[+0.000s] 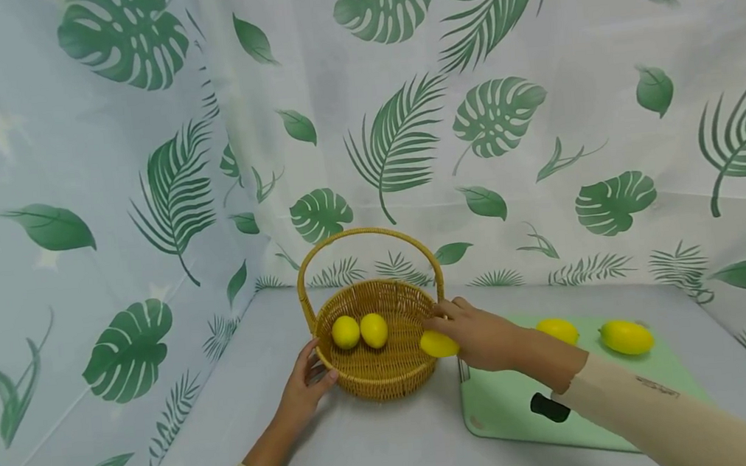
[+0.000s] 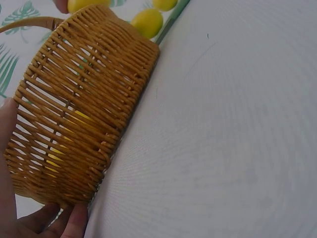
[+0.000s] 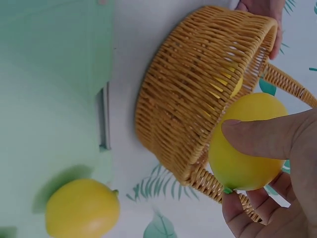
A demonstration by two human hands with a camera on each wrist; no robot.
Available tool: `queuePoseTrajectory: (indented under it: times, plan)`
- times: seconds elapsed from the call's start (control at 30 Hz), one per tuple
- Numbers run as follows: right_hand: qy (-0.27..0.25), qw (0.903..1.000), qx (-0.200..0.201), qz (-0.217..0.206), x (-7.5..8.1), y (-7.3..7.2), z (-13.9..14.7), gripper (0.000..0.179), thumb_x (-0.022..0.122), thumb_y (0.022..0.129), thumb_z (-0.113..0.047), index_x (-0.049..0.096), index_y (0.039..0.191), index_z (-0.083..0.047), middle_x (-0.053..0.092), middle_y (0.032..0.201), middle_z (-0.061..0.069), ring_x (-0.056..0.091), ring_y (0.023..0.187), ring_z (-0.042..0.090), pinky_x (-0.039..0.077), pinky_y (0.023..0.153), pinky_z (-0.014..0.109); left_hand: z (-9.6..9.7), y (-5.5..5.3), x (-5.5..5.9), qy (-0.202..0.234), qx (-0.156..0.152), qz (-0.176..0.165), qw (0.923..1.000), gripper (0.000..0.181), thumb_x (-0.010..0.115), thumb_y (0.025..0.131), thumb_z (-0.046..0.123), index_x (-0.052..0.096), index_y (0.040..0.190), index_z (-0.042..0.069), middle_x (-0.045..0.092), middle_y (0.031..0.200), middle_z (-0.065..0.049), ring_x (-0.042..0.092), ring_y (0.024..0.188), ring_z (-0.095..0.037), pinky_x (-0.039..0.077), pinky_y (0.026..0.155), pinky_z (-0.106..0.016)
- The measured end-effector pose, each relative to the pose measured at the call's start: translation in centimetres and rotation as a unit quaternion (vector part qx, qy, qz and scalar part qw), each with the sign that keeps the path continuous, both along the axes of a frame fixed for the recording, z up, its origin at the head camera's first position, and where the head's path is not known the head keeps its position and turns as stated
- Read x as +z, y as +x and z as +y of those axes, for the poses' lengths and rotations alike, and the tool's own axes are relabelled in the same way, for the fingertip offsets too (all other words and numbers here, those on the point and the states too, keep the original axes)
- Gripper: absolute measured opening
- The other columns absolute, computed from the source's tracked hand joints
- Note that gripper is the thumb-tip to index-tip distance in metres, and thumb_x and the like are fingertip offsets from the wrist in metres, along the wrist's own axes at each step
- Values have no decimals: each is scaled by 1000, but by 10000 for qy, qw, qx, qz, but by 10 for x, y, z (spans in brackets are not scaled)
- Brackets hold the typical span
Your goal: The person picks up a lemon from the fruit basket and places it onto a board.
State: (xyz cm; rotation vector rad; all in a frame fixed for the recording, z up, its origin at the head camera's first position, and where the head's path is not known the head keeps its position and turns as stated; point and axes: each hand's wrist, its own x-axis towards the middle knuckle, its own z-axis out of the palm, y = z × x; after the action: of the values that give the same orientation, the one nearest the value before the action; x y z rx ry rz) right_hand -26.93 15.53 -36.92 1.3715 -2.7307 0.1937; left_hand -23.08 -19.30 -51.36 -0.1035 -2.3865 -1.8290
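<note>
A brown wicker basket (image 1: 386, 380) with a tall arched handle stands in the middle of the head view, two yellow lemons (image 1: 373, 331) lying inside towards its left. My left hand (image 1: 302, 383) holds the basket's left side, thumb and fingers spread apart on the weave (image 2: 84, 99). Over the right rim, my right hand (image 1: 485, 334) grips another lemon (image 1: 439, 343) between thumb and fingers. In the right wrist view this lemon (image 3: 247, 144) shows a green tip, and the thumb lies across it. Part of the lemon is hidden behind the hand.
A pale green cutting board (image 1: 515, 405) lies right of the basket, partly beneath my right forearm. Two more lemons (image 1: 626, 337) rest on its far part. Behind the white table (image 1: 392, 453) hangs a leaf-patterned curtain (image 1: 402, 112), with another along the left.
</note>
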Motion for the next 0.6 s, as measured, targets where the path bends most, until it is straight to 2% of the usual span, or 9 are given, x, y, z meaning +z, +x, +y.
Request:
queuePoseTrajectory:
  times: [0.17,0.3,0.47,0.53,0.6]
  plan:
    - [-52,10000,-23,50,-1,4,8,58,68,83,6,54,133,-22,47,125,-3,43,110,18,48,90,34,-1,-1,-2,-4,-34,71,10000,74,72,90,30,30,151,30,40,147,-19,47,126,-37,48,92,-49]
    - [-139,9998,-26,170,-3,5,16,60,68,80,8,55,131,-21,48,120,-2,44,108,19,48,88,35,-1,-2,-1,14,-73,111,9999,74,72,90,30,31,151,30,40,146,-19,47,126,-36,48,92,-49]
    - [-160,9997,-46,188,-6,7,26,57,69,79,9,57,128,-18,48,117,-1,44,106,20,48,87,36,-1,-2,-1,1,-47,22,10000,74,73,89,33,31,150,31,40,147,-18,46,127,-35,47,93,-49]
    - [-187,9996,-56,183,-8,8,30,57,69,79,9,58,128,-18,49,118,0,44,106,20,48,88,37,1,3,8,7,-89,-12,10000,75,72,90,30,30,152,26,38,148,-21,45,127,-37,47,93,-49]
    - [-236,9996,-90,155,-11,9,33,56,71,78,8,58,126,-18,49,120,1,45,107,21,48,89,38,1,4,8,15,-101,2,9999,75,72,90,30,30,152,25,38,148,-22,45,127,-38,47,92,-50]
